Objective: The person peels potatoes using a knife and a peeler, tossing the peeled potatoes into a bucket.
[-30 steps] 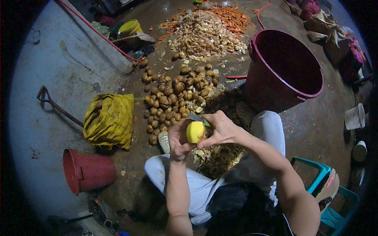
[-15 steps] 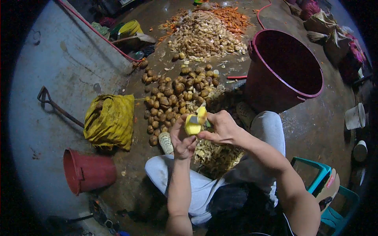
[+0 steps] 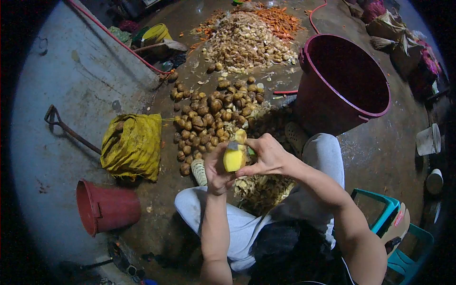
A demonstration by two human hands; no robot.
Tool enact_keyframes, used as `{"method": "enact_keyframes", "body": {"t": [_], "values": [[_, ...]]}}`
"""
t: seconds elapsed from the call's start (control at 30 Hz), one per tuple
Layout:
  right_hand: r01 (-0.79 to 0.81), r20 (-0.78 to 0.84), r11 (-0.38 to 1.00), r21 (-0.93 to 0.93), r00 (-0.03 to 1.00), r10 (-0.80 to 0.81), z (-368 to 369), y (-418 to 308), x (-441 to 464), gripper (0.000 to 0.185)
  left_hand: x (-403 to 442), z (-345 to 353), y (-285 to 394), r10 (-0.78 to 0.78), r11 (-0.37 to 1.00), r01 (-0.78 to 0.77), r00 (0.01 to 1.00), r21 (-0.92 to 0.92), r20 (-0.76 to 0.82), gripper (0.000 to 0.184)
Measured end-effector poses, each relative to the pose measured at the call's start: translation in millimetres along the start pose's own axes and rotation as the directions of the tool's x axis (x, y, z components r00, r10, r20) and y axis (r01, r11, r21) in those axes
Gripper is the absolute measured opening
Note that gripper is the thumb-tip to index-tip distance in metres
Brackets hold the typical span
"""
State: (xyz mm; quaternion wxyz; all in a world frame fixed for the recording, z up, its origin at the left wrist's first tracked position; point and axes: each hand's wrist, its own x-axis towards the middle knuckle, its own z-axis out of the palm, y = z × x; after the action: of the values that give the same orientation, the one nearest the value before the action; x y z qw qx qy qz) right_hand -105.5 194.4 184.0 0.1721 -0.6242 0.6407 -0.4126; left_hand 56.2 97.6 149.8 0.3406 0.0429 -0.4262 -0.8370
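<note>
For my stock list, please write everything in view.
Peeled vegetable: one, yellow, centre
Flat metal blade: one, grey, on the vegetable
Round unpeeled vegetables: many, brown, ahead
Peelings: two heaps, pale, ahead and below
Thin scraps: many, orange, far back
Round plastic tub: one, purple-red, right
Round buckets: two, red and yellow, left
Woven sack: one, yellow, left
Sacks: several, brown and pink, upper right
Handled tool: one, dark, left
Round containers: two, white, far right
Plastic stool: count unclear, teal, lower right
Hose: some lengths, red, back
Legs: two, grey-trousered, below
Left hand, right hand: bare, centre
</note>
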Motion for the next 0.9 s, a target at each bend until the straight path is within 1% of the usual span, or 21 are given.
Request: {"method": "enact_keyframes", "body": {"t": [0.03,0.07,0.13,0.17,0.2,0.27,0.33,0.37,0.4,0.47,0.5,0.53,0.57,0.6,0.63,0.67,0.73,0.77,0.83,0.9], "values": [[-0.024,0.042,0.992,-0.123,0.999,0.030,-3,-3,0,0.074,1,0,2,0.023,0.998,-0.022,1.000,0.050,-0.010,0.069],[-0.024,0.043,0.992,-0.123,0.999,0.030,-1,-1,-1,0.074,1,0,3,0.046,0.994,-0.043,0.999,0.101,-0.021,0.068],[-0.007,-0.010,0.968,-0.250,1.000,0.005,5,3,-4,0.069,2,-3,-1,0.074,0.993,-0.070,0.996,0.094,-0.047,0.067],[-0.007,-0.009,0.968,-0.250,1.000,0.005,6,3,-6,0.069,2,-5,-4,0.103,0.991,-0.097,0.992,0.088,-0.073,0.065],[0.009,-0.015,0.968,-0.251,1.000,-0.013,6,1,-6,0.068,3,-5,-6,0.160,0.981,-0.153,0.986,0.117,-0.054,0.062],[0.025,-0.022,0.967,-0.253,0.999,-0.031,7,3,-6,0.067,2,-3,-8,0.154,0.985,-0.147,0.986,0.095,-0.069,0.062],[-0.051,-0.035,0.995,-0.090,0.998,0.048,10,7,-3,0.069,3,-3,-8,0.145,0.988,-0.140,0.986,0.072,-0.082,0.062],[-0.052,-0.035,0.995,-0.090,0.998,0.049,9,9,-2,0.069,3,-7,-7,0.096,0.995,-0.095,0.994,0.027,-0.060,0.065],[-0.075,-0.027,0.997,-0.037,0.997,0.074,5,9,-1,0.072,4,-9,-6,0.049,0.999,-0.049,0.998,-0.016,-0.036,0.067],[-0.130,0.017,0.991,0.032,0.991,0.129,-1,6,1,0.080,3,-7,-7,0.051,0.997,-0.052,0.998,-0.049,-0.028,0.070],[-0.130,0.018,0.991,0.031,0.991,0.129,-1,5,2,0.080,2,-7,-8,0.051,0.995,-0.053,0.998,-0.080,-0.020,0.073],[-0.125,0.035,0.992,0.025,0.992,0.124,-1,3,1,0.081,2,-5,-5,0.030,0.999,-0.030,0.999,-0.028,-0.030,0.075],[-0.119,0.051,0.993,0.019,0.992,0.118,-1,3,1,0.082,2,-6,-5,0.029,0.999,-0.030,0.999,-0.027,-0.031,0.075],[-0.120,0.052,0.993,0.020,0.992,0.118,-1,3,1,0.082,2,-7,-5,0.039,0.999,-0.039,0.999,-0.022,0.000,0.075],[-0.088,0.045,0.995,0.038,0.995,0.086,0,3,1,0.078,2,-7,-5,0.048,0.999,-0.047,0.998,-0.017,0.031,0.074],[-0.055,0.037,0.997,0.055,0.998,0.053,0,3,0,0.074,2,-7,-4,0.048,0.999,-0.047,0.998,-0.017,0.030,0.074],[-0.046,0.035,0.997,0.062,0.998,0.044,1,2,0,0.075,2,-8,-2,0.071,0.996,-0.072,0.997,0.051,0.028,0.075],[-0.036,0.032,0.997,0.070,0.999,0.034,2,2,0,0.075,1,-9,-1,0.070,0.996,-0.072,0.997,0.052,0.028,0.075],[-0.057,0.057,0.997,0.052,0.997,0.054,2,3,-1,0.075,1,-8,1,0.045,0.997,-0.047,0.999,0.063,0.028,0.075],[-0.077,0.081,0.996,0.032,0.994,0.075,2,3,-2,0.076,3,-1,3,0.054,0.997,-0.055,0.998,0.054,0.028,0.075]]}}
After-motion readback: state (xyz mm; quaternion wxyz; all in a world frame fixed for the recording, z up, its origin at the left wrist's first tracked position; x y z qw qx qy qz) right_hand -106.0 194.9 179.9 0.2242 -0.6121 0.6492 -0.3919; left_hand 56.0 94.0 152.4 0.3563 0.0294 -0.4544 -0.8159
